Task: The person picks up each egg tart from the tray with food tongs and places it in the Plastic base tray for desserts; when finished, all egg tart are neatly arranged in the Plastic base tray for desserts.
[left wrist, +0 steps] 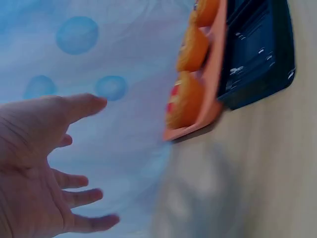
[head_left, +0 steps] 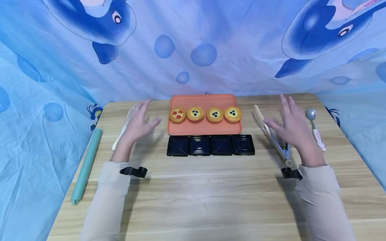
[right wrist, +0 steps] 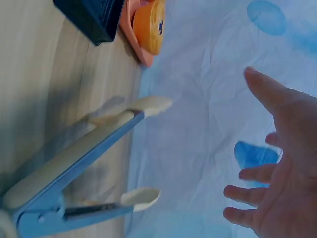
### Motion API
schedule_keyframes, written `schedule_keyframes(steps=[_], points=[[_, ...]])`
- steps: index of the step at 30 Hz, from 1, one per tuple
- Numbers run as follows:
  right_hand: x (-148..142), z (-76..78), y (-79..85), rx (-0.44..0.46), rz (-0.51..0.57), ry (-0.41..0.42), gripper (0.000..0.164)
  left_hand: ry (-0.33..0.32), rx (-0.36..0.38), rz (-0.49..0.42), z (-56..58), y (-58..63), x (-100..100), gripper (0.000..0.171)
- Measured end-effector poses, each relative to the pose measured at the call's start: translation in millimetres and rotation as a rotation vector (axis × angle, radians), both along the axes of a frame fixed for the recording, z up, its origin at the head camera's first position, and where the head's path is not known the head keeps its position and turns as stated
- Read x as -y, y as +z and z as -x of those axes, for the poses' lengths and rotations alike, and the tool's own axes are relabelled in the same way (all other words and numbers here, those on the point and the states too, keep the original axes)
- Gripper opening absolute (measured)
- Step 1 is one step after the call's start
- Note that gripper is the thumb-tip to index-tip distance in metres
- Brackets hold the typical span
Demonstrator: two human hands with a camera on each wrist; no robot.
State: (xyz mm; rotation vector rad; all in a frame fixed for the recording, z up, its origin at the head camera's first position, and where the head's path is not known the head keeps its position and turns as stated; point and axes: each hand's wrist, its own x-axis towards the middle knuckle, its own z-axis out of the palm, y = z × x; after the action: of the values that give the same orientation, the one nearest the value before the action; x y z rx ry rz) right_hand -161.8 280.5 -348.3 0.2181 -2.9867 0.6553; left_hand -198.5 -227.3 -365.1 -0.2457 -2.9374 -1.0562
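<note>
My left hand [head_left: 138, 124] is held over the left side of the table, fingers spread and nothing in it, overlapping a white whisk [head_left: 123, 130] in the head view. On the right, my other hand [head_left: 291, 125] hovers with spread fingers above a pair of tongs [head_left: 272, 137], also holding nothing. Between the hands, an orange tray [head_left: 205, 129] carries several egg tarts, one with red topping [head_left: 177, 114] at its left end and others with dark berries [head_left: 214, 114]. Several black square dishes [head_left: 199, 145] stand in a row along the tray's near edge.
A rolled green mat [head_left: 86, 167] lies along the table's left edge. To the right of my right hand is a spoon [head_left: 315, 129] with a rabbit-shaped handle end. A blue curtain [head_left: 187, 43] with whale prints hangs behind the wooden table [head_left: 205, 201].
</note>
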Motion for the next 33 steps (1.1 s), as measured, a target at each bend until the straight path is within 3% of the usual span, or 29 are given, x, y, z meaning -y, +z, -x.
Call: schedule_keyframes(steps=[5,7,11,18,22,29,33], points=[[-9,-4.6,-11.6,0.027,-0.002,-0.068,0.112,0.035,0.106,-0.267,15.1,-27.8,-8,0.079],[-12,-5.4,-17.9,0.042,-0.025,-0.084,0.115,0.068,0.134,-0.325,20.0,-35.3,-11,0.075],[-17,-8.0,-30.7,0.116,-0.036,-0.101,0.119,0.09,0.179,-0.326,27.4,-46.4,-18,0.074],[-23,-10.3,-45.0,0.267,-0.006,-0.178,0.129,0.043,0.317,-0.317,29.8,-56.6,-29,0.071],[-22,-7.7,-50.5,0.269,0.003,-0.238,0.133,0.032,0.311,-0.323,32.1,-60.2,-30,0.064],[-15,-0.7,-56.4,0.258,0.015,-0.298,0.137,0.068,0.297,-0.3,33.2,-62.7,-29,0.051],[-13,0.5,-57.2,0.259,0.024,-0.33,0.125,0.058,0.272,-0.297,33.2,-62.3,-34,0.05]])
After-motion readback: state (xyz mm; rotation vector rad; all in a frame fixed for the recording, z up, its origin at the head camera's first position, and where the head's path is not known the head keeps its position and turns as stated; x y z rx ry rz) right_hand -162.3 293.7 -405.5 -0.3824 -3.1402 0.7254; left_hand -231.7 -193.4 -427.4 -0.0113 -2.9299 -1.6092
